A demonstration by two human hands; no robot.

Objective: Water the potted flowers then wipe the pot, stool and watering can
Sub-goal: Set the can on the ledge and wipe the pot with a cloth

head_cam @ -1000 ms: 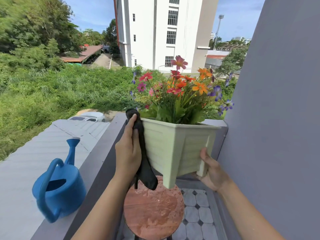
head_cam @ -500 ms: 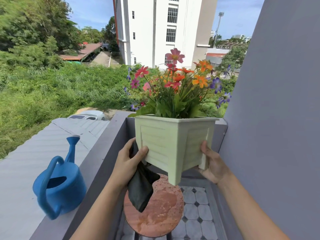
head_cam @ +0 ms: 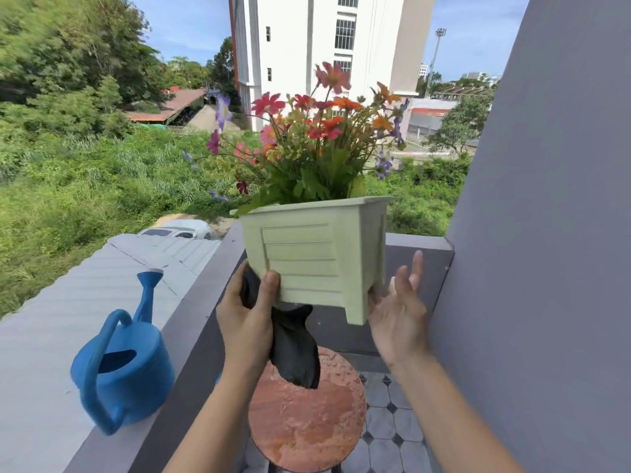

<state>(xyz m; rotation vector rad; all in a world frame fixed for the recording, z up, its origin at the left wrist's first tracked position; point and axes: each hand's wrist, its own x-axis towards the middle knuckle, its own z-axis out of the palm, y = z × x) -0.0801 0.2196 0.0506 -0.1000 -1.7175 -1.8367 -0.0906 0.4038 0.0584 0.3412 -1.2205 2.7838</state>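
A pale green square pot (head_cam: 314, 254) full of red, orange, pink and purple flowers (head_cam: 317, 131) is held in the air above a round reddish stool (head_cam: 307, 418) with a wet top. My left hand (head_cam: 249, 319) grips the pot's lower left corner, thumb on its front face, with a black cloth (head_cam: 293, 349) pressed under the pot and hanging down. My right hand (head_cam: 397, 308) is at the pot's lower right leg, fingers spread, palm against it. A blue watering can (head_cam: 123, 370) stands on the ledge at left.
A grey parapet ledge (head_cam: 191, 336) runs along the left and behind the pot. A grey wall (head_cam: 546, 233) rises close on the right. Tiled floor (head_cam: 392, 421) shows beside the stool. Beyond the ledge lie a metal roof, greenery and a white building.
The pot has been lifted higher and turned, one flat face now toward me. My left hand slid from the pot's side to its lower corner with the cloth; my right hand's fingers opened.
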